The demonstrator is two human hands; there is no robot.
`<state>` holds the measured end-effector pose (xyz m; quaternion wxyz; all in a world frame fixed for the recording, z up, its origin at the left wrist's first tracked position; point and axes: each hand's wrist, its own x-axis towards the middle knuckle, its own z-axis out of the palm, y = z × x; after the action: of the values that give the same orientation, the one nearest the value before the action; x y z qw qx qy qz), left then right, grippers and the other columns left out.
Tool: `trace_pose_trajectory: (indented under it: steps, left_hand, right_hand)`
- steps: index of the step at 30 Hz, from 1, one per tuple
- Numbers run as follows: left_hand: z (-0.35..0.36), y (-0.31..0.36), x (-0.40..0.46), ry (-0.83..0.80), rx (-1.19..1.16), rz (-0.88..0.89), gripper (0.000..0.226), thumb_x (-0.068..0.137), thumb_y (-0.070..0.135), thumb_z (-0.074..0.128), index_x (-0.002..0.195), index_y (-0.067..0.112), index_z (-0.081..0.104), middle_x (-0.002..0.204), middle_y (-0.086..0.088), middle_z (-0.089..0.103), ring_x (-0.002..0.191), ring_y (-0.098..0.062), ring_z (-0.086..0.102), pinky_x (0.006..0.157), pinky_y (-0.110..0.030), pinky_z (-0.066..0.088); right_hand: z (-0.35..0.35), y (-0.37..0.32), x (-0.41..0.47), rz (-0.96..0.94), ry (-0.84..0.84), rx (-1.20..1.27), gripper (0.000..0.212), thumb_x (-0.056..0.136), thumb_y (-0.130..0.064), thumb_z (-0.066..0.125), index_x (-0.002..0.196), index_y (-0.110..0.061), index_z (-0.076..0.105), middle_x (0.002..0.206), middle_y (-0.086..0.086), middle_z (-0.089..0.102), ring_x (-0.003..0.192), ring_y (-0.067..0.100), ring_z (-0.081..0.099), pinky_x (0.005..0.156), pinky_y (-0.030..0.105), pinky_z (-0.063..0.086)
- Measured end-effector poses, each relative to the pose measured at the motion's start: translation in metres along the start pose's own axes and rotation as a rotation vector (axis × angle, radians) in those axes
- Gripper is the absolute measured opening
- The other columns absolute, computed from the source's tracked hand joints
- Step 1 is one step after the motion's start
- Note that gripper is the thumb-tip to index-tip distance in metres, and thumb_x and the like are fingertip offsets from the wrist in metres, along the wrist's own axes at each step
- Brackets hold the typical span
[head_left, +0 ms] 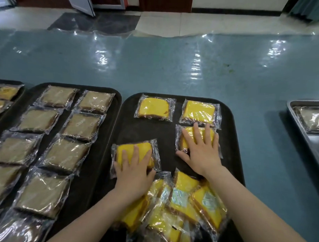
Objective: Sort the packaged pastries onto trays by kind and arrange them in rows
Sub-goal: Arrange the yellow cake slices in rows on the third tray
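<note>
On black tray (232,141), yellow cakes (153,108) crosswise

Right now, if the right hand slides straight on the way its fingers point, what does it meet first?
Probably the far-right yellow pack in the back row: the right hand lies flat on a pack just before it, fingertips nearly at its near edge.

On the black tray (172,135) two yellow cake slices in clear wrappers lie flat side by side at the far edge (154,107) (199,112), a third (196,138) just in front of the right one, and a fourth (135,154) lies slightly askew at the tray's left edge. A loose heap of yellow slices (181,208) overlaps at the near end, some tilted with labels up. The neighbouring black tray (108,104) carries brown wrapped slices (67,134) in two neat rows.
</note>
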<state>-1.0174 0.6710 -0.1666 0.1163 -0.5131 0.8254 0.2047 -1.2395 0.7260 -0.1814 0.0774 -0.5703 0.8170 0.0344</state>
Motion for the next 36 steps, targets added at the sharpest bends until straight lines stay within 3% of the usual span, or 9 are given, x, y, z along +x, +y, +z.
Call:
trace_pose_trajectory:
  steps: [5, 11, 22, 28, 36]
  left_hand:
    - [0.008, 0.004, 0.028, 0.020, 0.087, 0.060, 0.078, 0.092, 0.061, 0.031, 0.127, 0.052, -0.038, 0.148, -0.001, -0.039, 0.134, -0.038, -0.033, 0.102, -0.062, -0.018]
    - [-0.001, 0.021, 0.059, 0.021, 0.067, 0.144, 0.070, 0.091, 0.064, 0.026, 0.136, 0.051, -0.026, 0.151, 0.000, -0.035, 0.135, -0.037, -0.033, 0.102, -0.062, -0.018]
    - [-0.009, 0.022, 0.086, 0.056, 0.137, 0.251, 0.065, 0.090, 0.065, 0.020, 0.132, 0.055, -0.029, 0.148, 0.004, -0.035, 0.132, -0.027, -0.035, 0.099, -0.055, -0.023]
    - [-0.013, 0.019, 0.082, 0.068, 0.104, 0.275, 0.064, 0.086, 0.066, 0.013, 0.136, 0.052, -0.025, 0.146, 0.006, -0.036, 0.134, -0.024, -0.034, 0.103, -0.052, -0.021]
    - [-0.019, -0.003, 0.019, 0.084, -0.171, 0.262, 0.064, 0.096, 0.049, 0.030, 0.147, 0.036, -0.006, 0.155, 0.007, -0.015, 0.139, -0.007, -0.019, 0.113, -0.035, -0.007]
  right_hand:
    - [0.007, 0.010, 0.008, 0.006, 0.019, 0.001, 0.077, 0.081, -0.079, 0.004, 0.146, -0.045, -0.019, 0.159, 0.004, -0.021, 0.140, 0.038, -0.027, 0.111, 0.063, -0.008]
    - [0.006, 0.010, 0.007, 0.003, 0.028, 0.013, 0.073, 0.084, -0.076, 0.004, 0.147, -0.045, -0.016, 0.160, 0.003, -0.017, 0.142, 0.035, -0.026, 0.111, 0.063, -0.008]
    - [-0.003, 0.013, 0.021, 0.108, 0.102, 0.112, 0.066, 0.092, -0.065, 0.008, 0.151, -0.037, -0.005, 0.161, 0.005, -0.012, 0.144, 0.034, -0.019, 0.108, 0.059, -0.011]
    - [-0.005, 0.027, 0.046, 0.105, 0.012, 0.139, 0.072, 0.089, -0.070, 0.004, 0.152, -0.036, 0.000, 0.161, 0.001, -0.013, 0.145, 0.031, -0.018, 0.110, 0.061, -0.009]
    - [-0.021, 0.011, 0.002, 0.021, 0.074, 0.266, 0.070, 0.091, -0.065, 0.011, 0.152, -0.030, 0.012, 0.161, -0.003, -0.004, 0.146, 0.018, -0.013, 0.115, 0.052, -0.005]
